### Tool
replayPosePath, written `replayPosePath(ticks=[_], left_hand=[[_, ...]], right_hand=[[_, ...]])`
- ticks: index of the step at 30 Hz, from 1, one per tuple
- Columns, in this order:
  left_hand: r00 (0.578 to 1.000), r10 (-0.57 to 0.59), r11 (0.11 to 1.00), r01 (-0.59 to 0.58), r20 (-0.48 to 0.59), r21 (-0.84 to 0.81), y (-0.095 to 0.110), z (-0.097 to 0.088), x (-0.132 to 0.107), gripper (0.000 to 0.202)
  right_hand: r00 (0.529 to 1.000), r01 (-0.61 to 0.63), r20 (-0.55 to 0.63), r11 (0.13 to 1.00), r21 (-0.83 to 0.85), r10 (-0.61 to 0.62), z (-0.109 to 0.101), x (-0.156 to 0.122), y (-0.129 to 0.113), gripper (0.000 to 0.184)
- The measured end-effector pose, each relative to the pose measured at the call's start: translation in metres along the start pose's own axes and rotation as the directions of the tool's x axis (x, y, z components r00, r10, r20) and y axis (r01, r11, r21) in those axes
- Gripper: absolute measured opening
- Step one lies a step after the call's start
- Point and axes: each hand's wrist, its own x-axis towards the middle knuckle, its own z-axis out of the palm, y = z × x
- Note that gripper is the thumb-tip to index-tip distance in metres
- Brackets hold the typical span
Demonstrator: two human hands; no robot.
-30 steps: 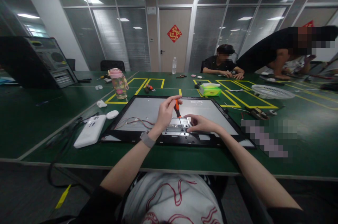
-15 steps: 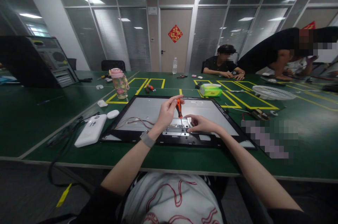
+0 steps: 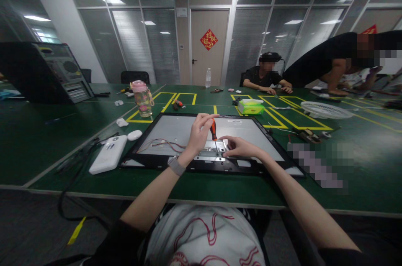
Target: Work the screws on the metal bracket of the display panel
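A flat monitor panel (image 3: 176, 130) with a black frame lies face down on the green table. My left hand (image 3: 198, 134) is closed round an orange-handled screwdriver (image 3: 214, 129), held upright with its tip on a small metal bracket (image 3: 211, 154) near the panel's front edge. My right hand (image 3: 239, 147) rests on the bracket's right side, fingers pinched together by the screwdriver's tip. Red and white wires (image 3: 158, 144) run across the panel to the left of my hands.
A white box (image 3: 108, 154) and a white mouse (image 3: 135, 135) lie left of the panel. A pink-lidded bottle (image 3: 141, 98), a green tissue pack (image 3: 250, 108), a white fan grille (image 3: 323, 110) and a computer case (image 3: 47, 73) stand farther back. Two other people work at the far right.
My hands and the screwdriver stay on the bracket, with only slight shifts of the fingers on the handle. The seated person at the back has lifted their head.
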Motion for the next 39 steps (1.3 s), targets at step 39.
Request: replayPosePath(ticks=[39], left_hand=[[0.996,0.036,0.997,-0.030,-0.081,0.073,-0.0028,0.0024,-0.0022,0.019]], right_hand=[[1.000,0.007,-0.001,1.000,0.001,-0.007,0.0007,0.0011,0.0033,0.073]])
